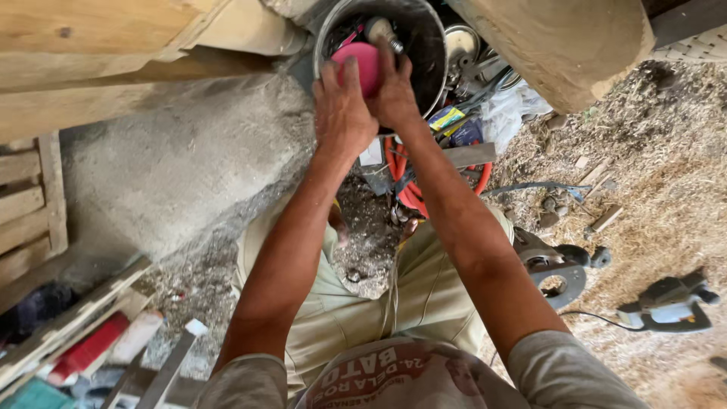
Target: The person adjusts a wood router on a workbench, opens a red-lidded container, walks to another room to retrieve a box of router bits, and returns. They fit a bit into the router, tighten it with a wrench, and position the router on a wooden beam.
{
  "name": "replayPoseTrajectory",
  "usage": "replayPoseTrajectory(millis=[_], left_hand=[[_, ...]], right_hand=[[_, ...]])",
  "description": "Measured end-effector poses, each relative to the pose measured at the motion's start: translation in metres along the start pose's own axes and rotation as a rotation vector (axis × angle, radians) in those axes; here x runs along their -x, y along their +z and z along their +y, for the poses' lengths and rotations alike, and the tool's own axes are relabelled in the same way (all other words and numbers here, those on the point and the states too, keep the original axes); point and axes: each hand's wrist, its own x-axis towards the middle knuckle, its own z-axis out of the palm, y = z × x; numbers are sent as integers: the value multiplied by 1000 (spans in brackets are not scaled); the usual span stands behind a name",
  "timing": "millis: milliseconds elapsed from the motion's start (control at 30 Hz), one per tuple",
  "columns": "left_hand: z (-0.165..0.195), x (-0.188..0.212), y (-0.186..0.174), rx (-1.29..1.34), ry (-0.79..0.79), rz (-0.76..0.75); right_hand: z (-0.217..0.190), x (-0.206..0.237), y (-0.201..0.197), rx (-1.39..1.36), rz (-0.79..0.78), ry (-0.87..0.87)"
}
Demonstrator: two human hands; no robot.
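Sitting at the top centre of the frame, a round pink disc-shaped object (359,67) lies in the mouth of a dark grey metal bucket (424,53), and both hands close on it. The left hand (342,106) covers the disc's left edge, fingers bent together over the bucket rim; the right hand (395,95) wraps the disc's right side with its fingers curled, thumb side towards the other hand. The two hands touch each other across the disc. Whether the disc is a lid or a pad cannot be told from here, since the fingers hide most of it. Just above it inside the bucket a pale cylindrical metal fitting (381,32) pokes up.

Below the bucket, at centre frame, a coil of red-orange hose (403,185) lies on the dirt, partly behind the right forearm, with a small yellow and blue packet (447,119) just beside the bucket's lower right edge. A thick pale wooden log (564,42) crosses the upper right, and rough timber beams (91,53) fill the upper left. At the right of the frame, on sawdust-covered ground, rests a grey round metal tool part (559,273), and further right a grey handheld power tool (670,303) with a black cord. Stacked wooden boards (68,326) lie at lower left.
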Motion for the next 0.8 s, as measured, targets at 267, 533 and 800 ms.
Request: replayPoseTrajectory(millis=[267,533,800], left_hand=[[-41,-26,10,5,86,67],[-59,-43,0,171,130,225],[-39,-64,-3,995,-405,-219]], right_hand=[[5,-13,8,538,-242,-328],[11,20,-49,266,-8,-231],[6,53,-162,147,414,-511]])
